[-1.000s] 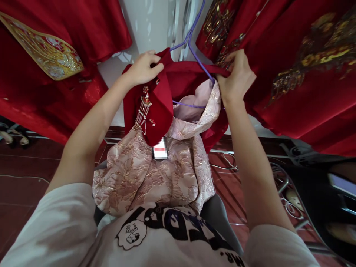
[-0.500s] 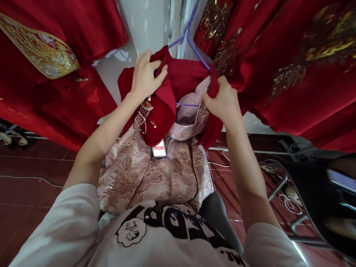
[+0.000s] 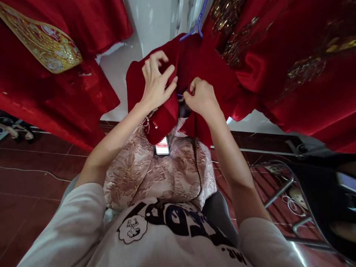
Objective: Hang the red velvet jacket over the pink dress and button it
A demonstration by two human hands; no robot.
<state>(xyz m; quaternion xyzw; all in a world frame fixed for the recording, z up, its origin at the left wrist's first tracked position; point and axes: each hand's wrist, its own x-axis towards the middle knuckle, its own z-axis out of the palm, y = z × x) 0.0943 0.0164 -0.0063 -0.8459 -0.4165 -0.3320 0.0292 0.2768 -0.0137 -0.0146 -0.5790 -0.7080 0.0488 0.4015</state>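
At the far left hangs a red satin robe with a gold embroidered panel (image 3: 41, 44), well apart from the work and touching nothing in hand. Below it runs the dark red tiled floor (image 3: 27, 185).

Next comes the left hand (image 3: 157, 83), laid on the left front flap of a deep red velvet jacket (image 3: 194, 63). Its fingers are spread and loosely curled, the tips pressing the cloth flat rather than gripping it, seemingly so the flap lies smooth against the other side. Just below the wrist dangles a gold beaded tassel ornament (image 3: 147, 120), partly hidden by the forearm.

The jacket hangs on a purple wire hanger (image 3: 194, 29) (only the hook and a bit of shoulder wire show), which keeps it at chest height. Under the jacket falls a pale pink brocade skirt with gold floral pattern (image 3: 158, 174), draped down to the person's lap.

The right hand (image 3: 201, 98) is clenched on the jacket's right front edge, pinching the fabric and drawing it toward the left flap at the centre, where the two hands nearly touch.

To the right hangs another red robe with gold embroidery (image 3: 292, 66), brushing the jacket's shoulder. Lower right stands a metal wire rack (image 3: 280, 185).
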